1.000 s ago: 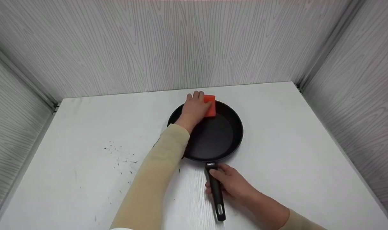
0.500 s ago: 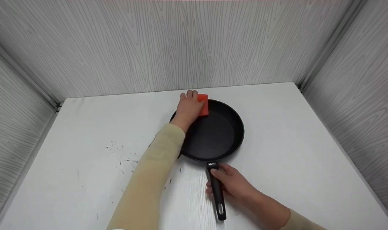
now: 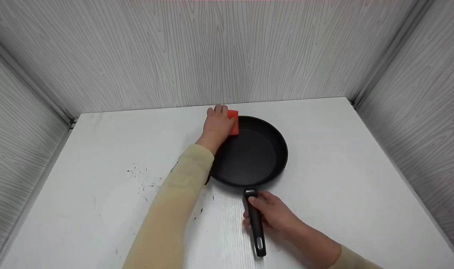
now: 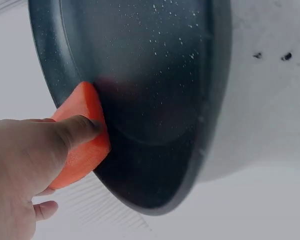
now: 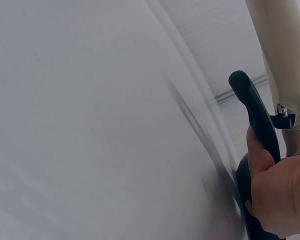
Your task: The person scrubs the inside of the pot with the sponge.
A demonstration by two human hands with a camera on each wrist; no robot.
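Observation:
A black frying pan sits in the middle of the white table, its handle toward the person. My left hand reaches over the pan's far left rim and grips an orange-red sponge. In the left wrist view the thumb lies on the sponge, which bends against the pan's inner wall; pale specks dot the pan's dark inside. My right hand grips the handle near the pan body, thumb on top. From the right wrist, the hand wraps the black handle.
Dark crumbs and smudges are scattered on the white table left of the pan. Grey wood-grain panels rise behind and at both sides. The left sleeve crosses the table's front left.
My left hand has slid the sponge leftward along the pan's far rim. The right hand keeps its grip on the handle; the pan appears slightly farther right as the head view shifts.

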